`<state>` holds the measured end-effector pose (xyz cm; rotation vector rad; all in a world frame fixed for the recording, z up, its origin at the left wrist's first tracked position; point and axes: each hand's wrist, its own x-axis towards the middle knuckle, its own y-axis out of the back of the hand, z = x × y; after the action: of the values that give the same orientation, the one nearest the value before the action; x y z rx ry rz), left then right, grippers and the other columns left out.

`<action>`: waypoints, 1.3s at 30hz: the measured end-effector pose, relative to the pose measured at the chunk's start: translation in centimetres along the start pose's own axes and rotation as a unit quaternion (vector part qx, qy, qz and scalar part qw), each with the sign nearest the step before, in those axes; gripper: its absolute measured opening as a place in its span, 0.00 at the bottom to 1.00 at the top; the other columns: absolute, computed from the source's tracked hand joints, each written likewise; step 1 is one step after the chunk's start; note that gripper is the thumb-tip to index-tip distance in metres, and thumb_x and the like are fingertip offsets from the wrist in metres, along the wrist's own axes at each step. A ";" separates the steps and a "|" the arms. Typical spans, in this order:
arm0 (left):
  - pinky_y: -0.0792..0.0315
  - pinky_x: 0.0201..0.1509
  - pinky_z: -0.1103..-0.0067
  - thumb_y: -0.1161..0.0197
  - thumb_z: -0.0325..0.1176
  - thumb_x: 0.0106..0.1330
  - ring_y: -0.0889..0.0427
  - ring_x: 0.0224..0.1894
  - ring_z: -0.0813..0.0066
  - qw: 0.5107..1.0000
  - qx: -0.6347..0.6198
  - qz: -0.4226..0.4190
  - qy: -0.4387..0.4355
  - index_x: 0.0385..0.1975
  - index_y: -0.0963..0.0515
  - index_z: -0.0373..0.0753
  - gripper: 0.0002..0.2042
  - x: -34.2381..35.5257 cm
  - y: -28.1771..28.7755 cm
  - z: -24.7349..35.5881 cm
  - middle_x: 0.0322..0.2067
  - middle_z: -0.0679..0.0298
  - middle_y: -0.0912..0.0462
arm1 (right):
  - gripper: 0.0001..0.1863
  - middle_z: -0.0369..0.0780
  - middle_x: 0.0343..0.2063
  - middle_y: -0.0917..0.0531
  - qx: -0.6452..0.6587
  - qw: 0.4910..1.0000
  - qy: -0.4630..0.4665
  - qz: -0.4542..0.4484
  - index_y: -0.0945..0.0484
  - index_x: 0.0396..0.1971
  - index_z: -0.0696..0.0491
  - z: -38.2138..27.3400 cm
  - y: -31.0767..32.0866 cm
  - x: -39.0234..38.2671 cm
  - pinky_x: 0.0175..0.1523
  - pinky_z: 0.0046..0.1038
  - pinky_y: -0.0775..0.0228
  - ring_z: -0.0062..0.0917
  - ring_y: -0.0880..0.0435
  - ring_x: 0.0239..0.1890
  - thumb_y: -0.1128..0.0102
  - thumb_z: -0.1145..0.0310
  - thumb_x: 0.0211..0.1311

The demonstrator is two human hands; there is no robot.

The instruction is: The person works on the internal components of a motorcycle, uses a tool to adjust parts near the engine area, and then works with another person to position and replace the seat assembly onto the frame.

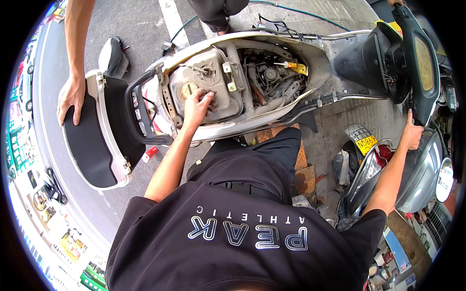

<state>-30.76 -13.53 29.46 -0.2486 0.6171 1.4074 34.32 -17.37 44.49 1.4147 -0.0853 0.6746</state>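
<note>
A scooter lies across my view with its seat off, its frame open over the engine [272,75] and the grey fuel tank [218,72]. My left hand [198,105] is above the tank, fingers curled together, right beside the yellowish round fuel cap [188,89]. Whatever may be between those fingers is too small to make out. At the far right, my right hand [411,136] grips the near end of the handlebar [423,112], with the index finger stretched along it. A yellow tube [295,67] with a pale tip lies over the engine opening.
Another person's hand [73,99] rests on the black-padded rear box [87,140]; another hand [395,2] touches the far handlebar end. Behind me to the right stands a second scooter [383,160]. A red packet [150,154] and a green hose [301,12] lie on the ground.
</note>
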 end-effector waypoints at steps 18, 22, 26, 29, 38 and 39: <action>0.37 0.15 0.86 0.44 0.36 0.63 0.21 0.18 0.81 1.000 0.022 0.012 -0.004 0.31 0.27 0.34 0.10 -0.1 0.0 0.4 0.20 0.63 0.20 | 0.54 0.50 0.36 0.19 0.001 1.000 0.013 -0.004 0.25 0.38 0.60 -0.2 0.5 -0.3 0.46 0.43 0.32 0.46 0.21 0.42 0.53 0.19 0.30; 0.37 0.16 0.86 0.44 0.36 0.63 0.21 0.18 0.81 1.000 0.020 0.007 -0.003 0.31 0.27 0.35 0.10 -0.1 0.0 0.2 0.22 0.63 0.20 | 0.54 0.51 0.37 0.20 0.000 1.000 0.019 0.003 0.25 0.38 0.61 -0.2 0.6 -0.5 0.46 0.44 0.33 0.47 0.22 0.43 0.54 0.19 0.30; 0.38 0.17 0.87 0.44 0.39 0.63 0.22 0.18 0.81 1.000 0.023 0.004 -0.007 0.32 0.27 0.35 0.11 -0.1 -0.1 0.0 0.22 0.64 0.20 | 0.55 0.51 0.35 0.19 0.002 1.000 0.023 0.008 0.26 0.38 0.62 -0.1 0.3 -0.3 0.45 0.43 0.32 0.46 0.21 0.41 0.53 0.19 0.30; 0.37 0.17 0.86 0.43 0.37 0.62 0.22 0.18 0.81 1.000 0.010 0.002 -0.009 0.31 0.27 0.34 0.10 0.0 -0.2 0.0 0.22 0.63 0.20 | 0.53 0.51 0.36 0.19 -0.009 1.000 0.018 0.014 0.24 0.37 0.61 0.0 -0.2 -0.1 0.45 0.44 0.32 0.46 0.21 0.42 0.54 0.20 0.32; 0.38 0.15 0.88 0.43 0.38 0.63 0.22 0.18 0.82 0.999 0.039 0.016 0.006 0.35 0.25 0.35 0.11 0.5 -0.7 -0.3 0.22 0.66 0.22 | 0.50 0.50 0.33 0.19 -0.021 0.999 0.011 0.025 0.24 0.34 0.59 0.1 -1.1 0.7 0.43 0.43 0.30 0.45 0.20 0.40 0.52 0.21 0.33; 0.38 0.15 0.88 0.44 0.38 0.63 0.22 0.18 0.82 0.999 0.032 0.017 0.010 0.35 0.25 0.35 0.11 0.5 -0.7 -0.3 0.22 0.65 0.22 | 0.50 0.50 0.33 0.19 -0.031 0.999 0.012 0.017 0.24 0.33 0.59 0.2 -1.2 0.8 0.43 0.43 0.30 0.45 0.20 0.40 0.52 0.21 0.33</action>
<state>-30.11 -13.44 28.80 -0.2010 0.6848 1.4171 35.63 -17.24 43.87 1.3474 -0.1120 0.7116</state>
